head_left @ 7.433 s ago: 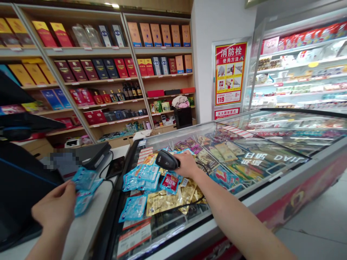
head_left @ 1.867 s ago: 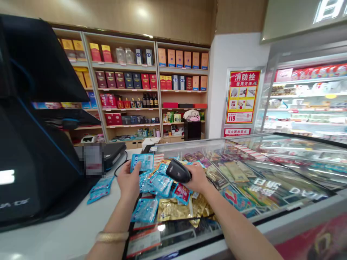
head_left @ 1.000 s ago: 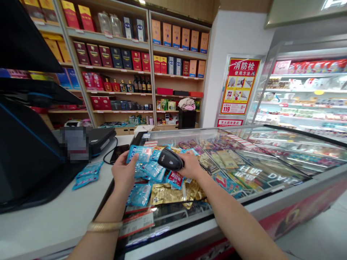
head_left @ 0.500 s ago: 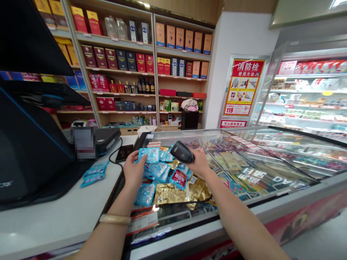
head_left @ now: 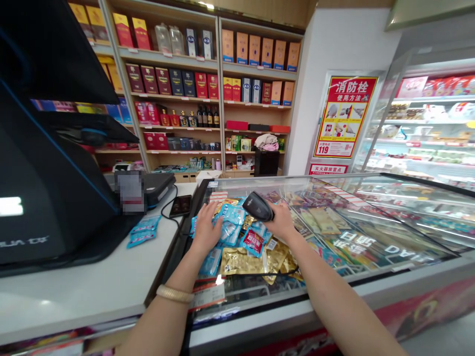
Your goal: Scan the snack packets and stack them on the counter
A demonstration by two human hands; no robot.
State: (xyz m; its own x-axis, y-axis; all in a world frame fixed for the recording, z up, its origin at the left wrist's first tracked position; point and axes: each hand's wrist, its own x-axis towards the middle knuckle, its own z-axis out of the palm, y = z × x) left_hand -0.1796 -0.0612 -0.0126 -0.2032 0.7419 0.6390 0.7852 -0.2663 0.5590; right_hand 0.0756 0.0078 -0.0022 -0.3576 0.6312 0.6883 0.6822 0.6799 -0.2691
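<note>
My right hand (head_left: 281, 221) grips a black barcode scanner (head_left: 259, 206), its head pointing left above a pile of snack packets. My left hand (head_left: 207, 228) lies palm down on the left side of the pile, fingers stretched out over the blue packets (head_left: 233, 214); the packets under the palm are hidden. A blue packet with a red label (head_left: 254, 241) sits mid-pile. Gold packets (head_left: 241, 261) lie nearer to me. Everything in the pile rests on the glass top of a chest freezer (head_left: 293, 282).
Left of the freezer, a white counter (head_left: 92, 291) bears a black register (head_left: 63, 163), two or so blue packets (head_left: 144, 231) and a dark phone-like device (head_left: 180, 206). A black cable (head_left: 267, 274) crosses the gold packets. Shelves of boxed bottles (head_left: 178, 81) stand behind.
My left hand has let go of the blue packet it pinched and now lies spread on the pile. The view has shifted slightly left; the scanner stays in my right hand.
</note>
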